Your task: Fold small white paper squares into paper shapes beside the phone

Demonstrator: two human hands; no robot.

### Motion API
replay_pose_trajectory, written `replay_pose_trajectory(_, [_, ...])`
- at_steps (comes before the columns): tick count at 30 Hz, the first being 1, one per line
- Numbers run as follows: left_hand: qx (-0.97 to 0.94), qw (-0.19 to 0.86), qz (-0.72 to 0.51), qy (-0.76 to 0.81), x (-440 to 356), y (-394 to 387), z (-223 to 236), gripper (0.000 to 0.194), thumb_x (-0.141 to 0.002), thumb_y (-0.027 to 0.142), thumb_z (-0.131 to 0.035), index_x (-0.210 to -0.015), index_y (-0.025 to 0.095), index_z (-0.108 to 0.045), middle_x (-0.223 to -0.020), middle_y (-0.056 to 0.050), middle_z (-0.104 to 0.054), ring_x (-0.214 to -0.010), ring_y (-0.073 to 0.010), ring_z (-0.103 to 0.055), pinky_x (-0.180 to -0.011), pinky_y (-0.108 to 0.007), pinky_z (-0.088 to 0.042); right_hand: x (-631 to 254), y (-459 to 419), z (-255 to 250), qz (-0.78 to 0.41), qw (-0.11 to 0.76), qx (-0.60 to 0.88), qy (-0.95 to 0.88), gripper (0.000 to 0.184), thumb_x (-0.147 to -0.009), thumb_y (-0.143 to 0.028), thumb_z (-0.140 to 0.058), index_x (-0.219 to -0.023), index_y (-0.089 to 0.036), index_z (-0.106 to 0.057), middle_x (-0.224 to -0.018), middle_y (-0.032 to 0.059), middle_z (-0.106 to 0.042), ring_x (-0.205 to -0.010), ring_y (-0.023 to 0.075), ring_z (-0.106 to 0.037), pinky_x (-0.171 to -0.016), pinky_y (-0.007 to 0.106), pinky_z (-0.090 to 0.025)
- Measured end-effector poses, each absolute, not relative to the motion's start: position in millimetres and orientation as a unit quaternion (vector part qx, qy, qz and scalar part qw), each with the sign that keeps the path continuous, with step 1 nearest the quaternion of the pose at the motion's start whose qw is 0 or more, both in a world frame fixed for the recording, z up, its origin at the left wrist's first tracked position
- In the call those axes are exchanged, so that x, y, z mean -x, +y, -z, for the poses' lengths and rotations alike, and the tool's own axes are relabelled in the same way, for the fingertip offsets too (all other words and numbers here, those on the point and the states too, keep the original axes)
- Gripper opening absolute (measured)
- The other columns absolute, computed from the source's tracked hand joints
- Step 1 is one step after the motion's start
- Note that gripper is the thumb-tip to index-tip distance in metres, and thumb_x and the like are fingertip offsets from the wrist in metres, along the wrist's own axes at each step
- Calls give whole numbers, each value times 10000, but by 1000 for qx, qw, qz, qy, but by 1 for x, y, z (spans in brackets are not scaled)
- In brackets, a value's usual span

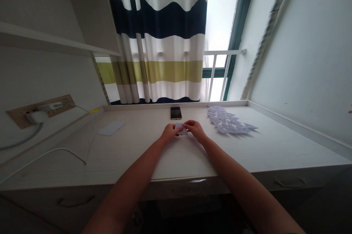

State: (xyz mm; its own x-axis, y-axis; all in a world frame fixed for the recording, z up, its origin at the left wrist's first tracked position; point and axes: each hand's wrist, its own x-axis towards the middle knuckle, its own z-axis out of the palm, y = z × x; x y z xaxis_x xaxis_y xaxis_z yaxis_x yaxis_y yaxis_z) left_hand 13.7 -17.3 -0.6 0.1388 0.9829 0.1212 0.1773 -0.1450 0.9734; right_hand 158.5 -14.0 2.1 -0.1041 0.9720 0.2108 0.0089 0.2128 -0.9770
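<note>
Two bare forearms (238, 169) come in over the front edge of a white desk (181, 160), slanting inward to hands that sit close together, well in from that edge. Between them is a small piece of white paper (179, 127): the left hand (169, 131) grips its left side with the thumb laid on top, and the fingers of the right hand (193, 127) pinch it at the right edge. Just beyond the hands lies a dark phone (176, 113), near the raised rim (137, 108) along the back.

To the right, a heap of folded white paper pieces (227, 121) spreads on the desktop, its nearest points aimed at the right-hand border; a strip of surface separates it from the right hand. To the left, flat white paper (111, 128) lies well apart from the left hand — a broad stretch of desktop runs between. Farther left, a white cable (89, 142) loops across the surface. Widest room is on the near side — from the hands to the front edge.
</note>
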Motion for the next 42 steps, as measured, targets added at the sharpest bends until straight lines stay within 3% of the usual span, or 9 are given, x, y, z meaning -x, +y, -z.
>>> replay_pose_trajectory(18, [-608,454,-473,448,-13,-22,-4,191,-596,239,-685,-719,97,-648,-652,-48,-636,-602,-141,-582,-509,-228,-471,-158,-18,-6,-493,513,410,-570,207,-580,-327,-645,-656,-138,-613,-611,1,-586,-575,106,-525,-568,255,-421])
replay_pose_trajectory(24, [-604,455,-478,447,-14,-22,-5,179,-587,231,-690,-695,96,-642,-626,-44,-626,-583,-142,-573,-499,-231,-465,-158,-17,-6,-466,511,420,-587,186,-578,-311,-644,-576,-135,-585,-525,-16,-547,-516,92,-487,-533,243,-404])
replay_pose_trajectory(31, [-563,462,-512,455,-11,-19,-6,226,-570,248,-695,-722,90,-640,-647,-59,-638,-597,-155,-587,-510,-242,-470,-158,-17,-6,-467,497,415,-602,232,-610,-358,-624,-664,-132,-622,-596,9,-594,-553,102,-515,-535,247,-420])
replay_pose_trajectory(42, [-546,454,-533,461,-12,-17,-5,224,-576,255,-686,-710,83,-633,-619,-61,-636,-544,-142,-584,-495,-232,-465,-157,-11,-1,-432,500,412,-627,237,-619,-375,-617,-633,-140,-594,-552,3,-582,-488,95,-500,-482,236,-418])
